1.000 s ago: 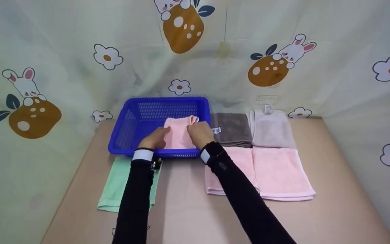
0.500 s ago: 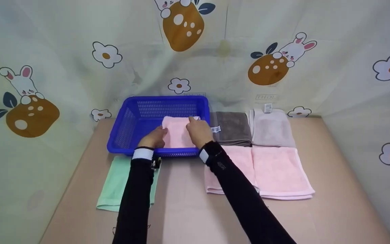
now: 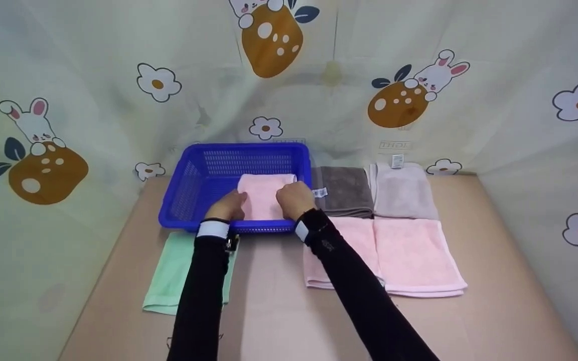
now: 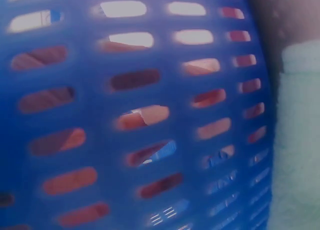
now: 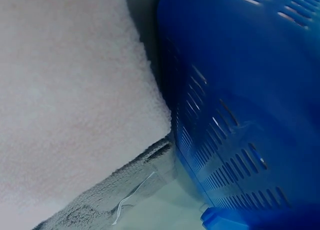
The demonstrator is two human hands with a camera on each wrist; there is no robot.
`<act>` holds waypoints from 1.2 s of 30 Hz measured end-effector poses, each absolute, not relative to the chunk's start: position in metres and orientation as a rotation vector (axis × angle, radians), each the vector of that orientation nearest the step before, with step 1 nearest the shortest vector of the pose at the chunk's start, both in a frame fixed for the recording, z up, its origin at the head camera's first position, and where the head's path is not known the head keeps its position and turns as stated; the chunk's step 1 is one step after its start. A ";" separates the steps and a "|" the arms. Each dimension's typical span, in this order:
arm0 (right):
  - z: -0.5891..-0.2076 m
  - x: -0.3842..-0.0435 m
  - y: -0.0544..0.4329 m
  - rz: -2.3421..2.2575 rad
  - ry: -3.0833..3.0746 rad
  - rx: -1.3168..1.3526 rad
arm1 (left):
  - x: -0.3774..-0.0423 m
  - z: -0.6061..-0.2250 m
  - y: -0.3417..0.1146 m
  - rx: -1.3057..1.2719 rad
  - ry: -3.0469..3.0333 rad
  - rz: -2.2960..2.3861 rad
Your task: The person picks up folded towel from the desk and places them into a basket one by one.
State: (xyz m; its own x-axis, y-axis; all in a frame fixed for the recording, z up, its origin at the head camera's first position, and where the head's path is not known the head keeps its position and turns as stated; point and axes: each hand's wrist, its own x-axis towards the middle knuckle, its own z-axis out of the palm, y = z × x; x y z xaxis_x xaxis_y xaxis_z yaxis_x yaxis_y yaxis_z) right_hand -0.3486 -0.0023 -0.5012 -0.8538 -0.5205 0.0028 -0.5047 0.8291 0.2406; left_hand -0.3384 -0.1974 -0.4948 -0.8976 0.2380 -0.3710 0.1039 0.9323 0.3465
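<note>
A folded pink towel (image 3: 264, 193) lies in the right part of a blue plastic basket (image 3: 196, 190). My left hand (image 3: 227, 204) reaches over the front rim and holds the towel's left edge, thumb on top. At the right edge my right hand (image 3: 296, 199) grips the same towel with curled fingers, their tips hidden. The left wrist view meets the slotted basket wall (image 4: 100, 135) close up, with parts of the hand showing through the slots. In the right wrist view, the basket's outer side (image 5: 240, 90) stands beside a pink towel (image 5: 70, 90).
Right of the basket lie a folded dark grey towel (image 3: 346, 190) and a light grey one (image 3: 404, 193). Two folded pink towels (image 3: 419, 255) lie in front of them, partly under my right arm. A green towel (image 3: 168, 276) lies under my left forearm. A patterned curtain (image 3: 334, 110) hangs behind.
The pink towel in the basket has flattened: its raised, curled upper right corner now lies even with the top edge. Its left edge has shifted slightly left. Both hands stay nearly in place.
</note>
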 end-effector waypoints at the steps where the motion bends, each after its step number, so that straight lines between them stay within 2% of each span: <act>1: -0.501 -0.349 -0.003 -0.363 -2.943 0.827 | -0.338 -0.495 -0.198 0.250 2.677 0.441; 19: -0.500 -0.348 -0.003 -0.400 -2.965 0.839 | -0.336 -0.495 -0.196 0.115 2.656 0.290; 36: -0.499 -0.349 -0.001 -0.316 -2.947 0.853 | -0.336 -0.492 -0.194 0.162 2.719 0.308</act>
